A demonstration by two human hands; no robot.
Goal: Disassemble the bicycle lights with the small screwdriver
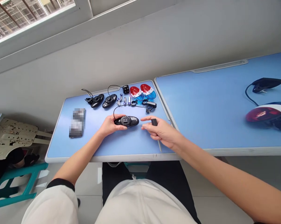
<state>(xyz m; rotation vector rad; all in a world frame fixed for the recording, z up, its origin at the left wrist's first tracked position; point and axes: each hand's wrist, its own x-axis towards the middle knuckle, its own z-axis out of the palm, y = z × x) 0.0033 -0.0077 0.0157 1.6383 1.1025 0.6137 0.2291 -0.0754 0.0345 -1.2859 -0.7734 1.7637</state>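
My left hand [110, 125] grips a black oval lamp base [132, 121] by its left end, thumb along the near side. The base lies with its round ribbed mount facing up, and a thin cable runs from it to a small black switch unit with a clamp [151, 105]. Just right of the base, my right hand [160, 130] is closed on a screwdriver [154, 122]. Its black handle points up and away, and the thin shaft comes out below the fingers toward the table's near edge. The index finger reaches toward the base without touching it.
Behind the hands are two more black bases [109, 101], several batteries [124, 100], a black button box [126, 89] and two red-and-blue lens covers [148, 91]. A blurred-out flat item [77, 123] lies left. A red-white-blue lamp [266, 113] rests on the right table.
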